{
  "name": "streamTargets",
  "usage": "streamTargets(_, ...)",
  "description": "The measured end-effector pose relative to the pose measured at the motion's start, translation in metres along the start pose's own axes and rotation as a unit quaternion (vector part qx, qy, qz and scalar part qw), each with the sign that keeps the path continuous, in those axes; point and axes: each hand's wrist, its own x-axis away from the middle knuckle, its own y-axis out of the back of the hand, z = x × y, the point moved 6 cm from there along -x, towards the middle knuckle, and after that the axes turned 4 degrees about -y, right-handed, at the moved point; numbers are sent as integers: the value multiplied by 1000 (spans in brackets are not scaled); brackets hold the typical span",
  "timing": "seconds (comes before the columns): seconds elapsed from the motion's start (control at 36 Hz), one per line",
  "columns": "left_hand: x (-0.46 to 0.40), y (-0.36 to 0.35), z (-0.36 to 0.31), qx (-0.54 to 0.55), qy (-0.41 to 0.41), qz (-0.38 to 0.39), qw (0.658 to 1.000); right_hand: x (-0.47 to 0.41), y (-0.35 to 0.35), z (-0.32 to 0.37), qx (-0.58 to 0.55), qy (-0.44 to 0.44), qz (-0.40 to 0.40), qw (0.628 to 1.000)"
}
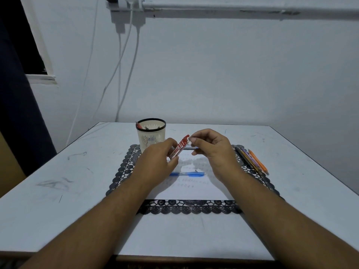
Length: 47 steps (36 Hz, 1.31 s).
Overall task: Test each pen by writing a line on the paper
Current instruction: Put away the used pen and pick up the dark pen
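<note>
Desk (58,210) edge nearest you. Your left hand (157,158) grips red pen (178,146) low, tilted; your right hand (211,150) pinches its top end, likely uncapping. Paper (194,189) beneath hands, ready; blue pen (187,174) lying on it.

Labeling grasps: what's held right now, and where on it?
A red pen: left hand grips its lower barrel, right hand pinches its top end, apparently the cap.

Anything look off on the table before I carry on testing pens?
One oddity: the hands, left hand and right hand, hold a flat red case, not a pen. A blue pen lies loose on the paper. Nothing looks spilled or damaged.
</note>
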Motion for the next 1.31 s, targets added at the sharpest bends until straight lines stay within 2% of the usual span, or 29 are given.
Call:
streamTargets(0.39,0,1,-3,0,-38,-15,999,2,-1,3,-18,10,5,1000)
streamTargets(0.61,-1,0,-3,3,-33,-8,999,3,-5,2,-24,9,19,999)
streamTargets(1.08,2,1,-10,-30,-62,8,998,-3,9,6,-101,21,-22,994)
streamTargets(1.31,2,2,-11,-41,-66,2,997,-5,14,9,-101,31,-37,994)
